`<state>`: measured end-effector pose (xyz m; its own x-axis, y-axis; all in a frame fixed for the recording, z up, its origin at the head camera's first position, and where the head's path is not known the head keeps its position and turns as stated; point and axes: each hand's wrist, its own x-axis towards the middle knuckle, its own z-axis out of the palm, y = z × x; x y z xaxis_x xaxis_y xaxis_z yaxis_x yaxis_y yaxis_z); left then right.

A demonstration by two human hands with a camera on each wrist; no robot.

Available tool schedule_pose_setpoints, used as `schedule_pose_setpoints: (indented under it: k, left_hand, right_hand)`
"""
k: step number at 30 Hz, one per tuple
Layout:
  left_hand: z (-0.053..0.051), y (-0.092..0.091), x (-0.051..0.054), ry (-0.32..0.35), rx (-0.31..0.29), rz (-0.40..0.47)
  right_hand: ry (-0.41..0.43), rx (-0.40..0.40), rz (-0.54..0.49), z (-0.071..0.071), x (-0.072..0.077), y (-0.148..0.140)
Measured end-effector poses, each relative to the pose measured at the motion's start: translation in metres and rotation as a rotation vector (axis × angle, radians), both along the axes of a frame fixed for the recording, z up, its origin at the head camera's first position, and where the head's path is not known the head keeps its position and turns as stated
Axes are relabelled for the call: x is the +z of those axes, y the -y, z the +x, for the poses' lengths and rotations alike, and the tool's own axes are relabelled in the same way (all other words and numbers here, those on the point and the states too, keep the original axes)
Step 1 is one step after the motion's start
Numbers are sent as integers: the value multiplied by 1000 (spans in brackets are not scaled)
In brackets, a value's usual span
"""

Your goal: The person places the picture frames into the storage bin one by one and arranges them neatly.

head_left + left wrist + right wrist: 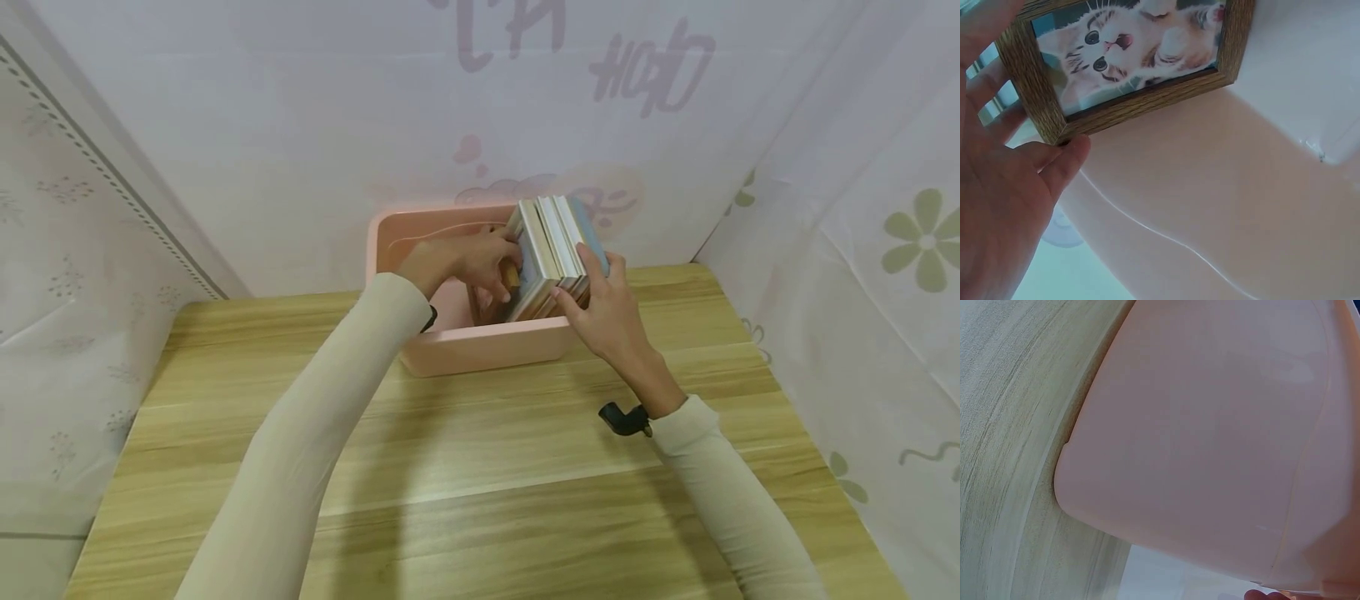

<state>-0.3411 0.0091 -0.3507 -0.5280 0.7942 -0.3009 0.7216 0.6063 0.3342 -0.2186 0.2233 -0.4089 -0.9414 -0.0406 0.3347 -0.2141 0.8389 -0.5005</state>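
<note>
Inside the pink bin [487, 350], my left hand [476, 258] holds a brown wood-grain picture frame [1147, 100] by its corner. A kitten photo [1129, 47] fills that frame. Beside it, toward the right end of the bin, a row of picture frames [551, 237] stands on edge, leaning, some with white edges and one blue at the far right. My right hand [611, 312] grips this row from the right, its thumb at the near end and fingers over the outer side. In the right wrist view only fingertips [1263, 595] show at the bottom edge.
The bin stands on a wood-grain table [480, 467], close to the back wall covering [300, 150]. Printed sheets [862, 208] hang at both sides. A black strap mount [622, 419] sits at my right wrist.
</note>
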Motion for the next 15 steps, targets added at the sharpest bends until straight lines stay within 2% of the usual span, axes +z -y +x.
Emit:
schedule_pose_setpoints:
  k: [11,15]
  left_hand:
    - [-3,6,5,22,-35,73]
    - [-4,8,6,29,-24,77]
  right_hand:
    - [-8,16,-5,-5,-3,0]
    - [2,19,-5,-7,-3,1]
